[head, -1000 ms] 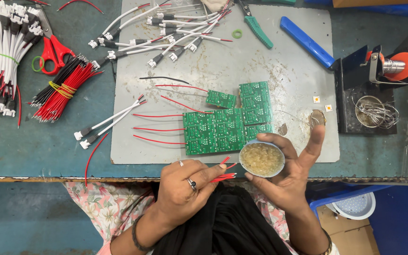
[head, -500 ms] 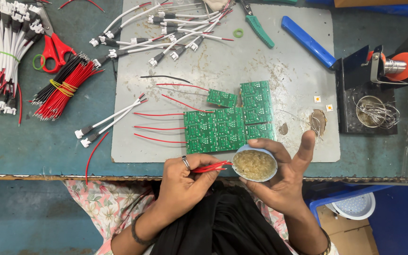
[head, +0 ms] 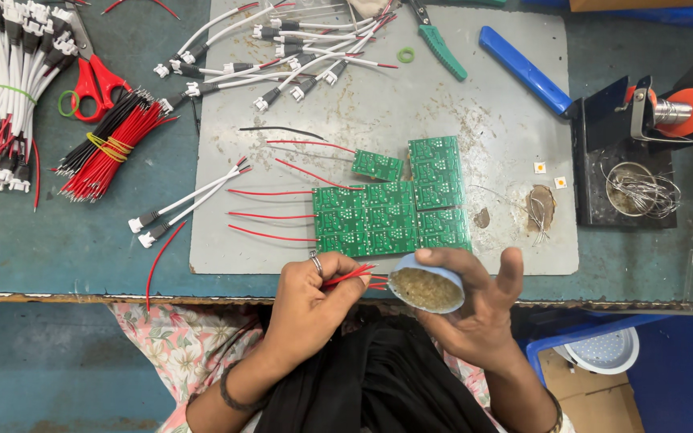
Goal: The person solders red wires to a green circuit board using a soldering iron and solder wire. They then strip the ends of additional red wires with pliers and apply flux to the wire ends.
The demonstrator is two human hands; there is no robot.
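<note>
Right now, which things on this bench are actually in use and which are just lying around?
In use:
left hand pinching short red wires
right hand holding small round tin of yellowish paste

Lying about:
green circuit boards
red-handled scissors
bundle of red and black wires
blue-handled tool
green-handled pliers

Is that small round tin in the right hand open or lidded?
Open: the round tin in the right hand shows yellowish-brown paste, no lid; red wires from the left hand point at it.
</note>
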